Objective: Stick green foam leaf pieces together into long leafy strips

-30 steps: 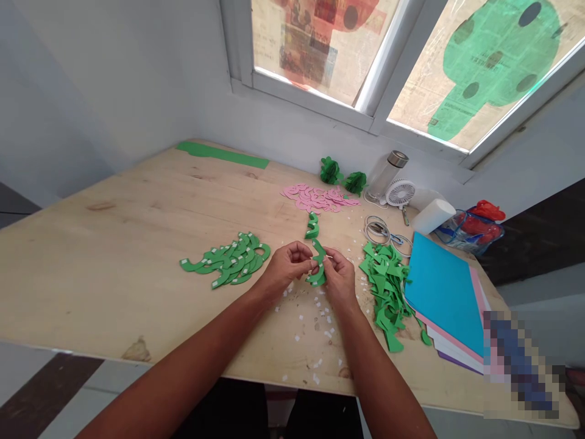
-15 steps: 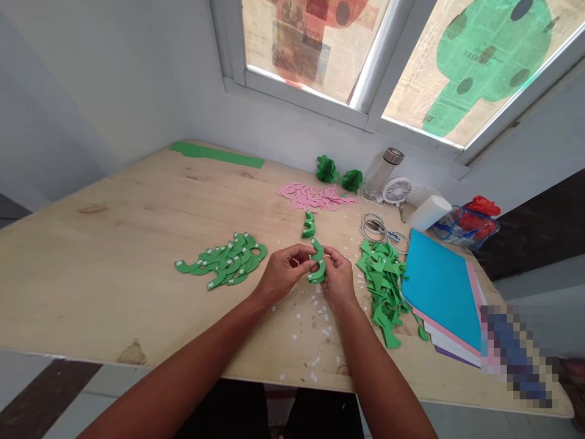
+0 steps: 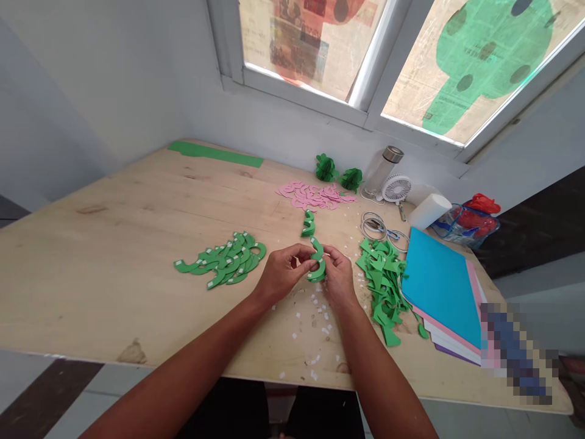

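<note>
A curved green paper piece (image 3: 317,249) with small white squares on it is held upright between both hands above the wooden table. My left hand (image 3: 284,268) pinches its left side with thumb and fingers. On its right side, my right hand (image 3: 337,274) is closed on the same piece. Just beyond the hands lies a small stack of green curved pieces (image 3: 308,224). To the left is a pile of green curved pieces (image 3: 233,262) with white squares. Small white bits are scattered on the table below the hands.
Green scraps (image 3: 386,286) and blue, pink and white sheets (image 3: 441,286) lie right. Farther back are pink cut-outs (image 3: 315,196), two green paper ornaments, a bottle (image 3: 384,171), a small fan (image 3: 396,188), tape rings and a white roll (image 3: 430,211). A green strip (image 3: 214,153) lies back left.
</note>
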Available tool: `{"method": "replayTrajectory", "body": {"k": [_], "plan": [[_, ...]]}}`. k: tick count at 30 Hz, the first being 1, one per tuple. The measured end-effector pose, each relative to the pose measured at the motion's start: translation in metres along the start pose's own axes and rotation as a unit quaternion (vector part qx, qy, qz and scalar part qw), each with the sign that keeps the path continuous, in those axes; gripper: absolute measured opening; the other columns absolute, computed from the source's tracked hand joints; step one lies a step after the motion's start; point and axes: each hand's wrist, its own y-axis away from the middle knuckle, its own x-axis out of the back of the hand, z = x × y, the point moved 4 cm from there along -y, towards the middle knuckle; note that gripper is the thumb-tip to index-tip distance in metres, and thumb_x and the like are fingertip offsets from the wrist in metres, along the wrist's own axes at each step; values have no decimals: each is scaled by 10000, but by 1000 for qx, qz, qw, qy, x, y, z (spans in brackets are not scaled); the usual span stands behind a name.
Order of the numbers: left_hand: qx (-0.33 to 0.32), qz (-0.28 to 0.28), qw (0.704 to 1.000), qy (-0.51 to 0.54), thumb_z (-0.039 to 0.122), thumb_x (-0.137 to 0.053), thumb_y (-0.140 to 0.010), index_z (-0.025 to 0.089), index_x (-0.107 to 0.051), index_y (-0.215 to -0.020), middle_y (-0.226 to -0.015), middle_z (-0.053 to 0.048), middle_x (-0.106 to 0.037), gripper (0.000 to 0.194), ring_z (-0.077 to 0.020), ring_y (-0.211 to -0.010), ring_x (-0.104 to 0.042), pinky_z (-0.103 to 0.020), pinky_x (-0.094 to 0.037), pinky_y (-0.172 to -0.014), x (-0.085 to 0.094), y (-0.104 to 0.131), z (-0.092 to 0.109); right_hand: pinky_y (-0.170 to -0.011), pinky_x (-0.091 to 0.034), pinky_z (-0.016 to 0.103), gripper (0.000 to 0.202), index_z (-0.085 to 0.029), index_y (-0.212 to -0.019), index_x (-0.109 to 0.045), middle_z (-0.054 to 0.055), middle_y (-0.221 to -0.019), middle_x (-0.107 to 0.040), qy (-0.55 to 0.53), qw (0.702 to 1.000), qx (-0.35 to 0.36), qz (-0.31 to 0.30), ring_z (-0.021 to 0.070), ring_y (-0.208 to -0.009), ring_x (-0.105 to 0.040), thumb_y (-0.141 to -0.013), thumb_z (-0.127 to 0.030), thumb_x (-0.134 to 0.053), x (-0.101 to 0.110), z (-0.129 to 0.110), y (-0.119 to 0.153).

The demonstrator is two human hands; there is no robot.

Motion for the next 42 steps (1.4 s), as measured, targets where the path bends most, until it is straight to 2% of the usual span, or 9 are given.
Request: {"method": "replayTrajectory", "body": {"k": [24,42], "plan": [[-89,2,992,-87,237,-619,-739,181,-683,-809,-660,18,-685,110,-93,-544,-543,-194,-441,-558,5,-1,5,-403,-394,181,270,-165,-889,-663,-43,-475,-595,-15,1000,-11,-13,93,-399,-512,-687,-343,-684,-3,-4,2],[-87,-18,994,-68,196,-598,-741,172,-685,-799,-637,16,-700,107,-95,-548,-562,-193,-453,-575,6,-2,7,-425,-405,193,255,-166,-875,-656,-51,-466,-583,-9,1000,0,-27,93,-391,-507,-695,-346,-680,-3,-3,1]]}}
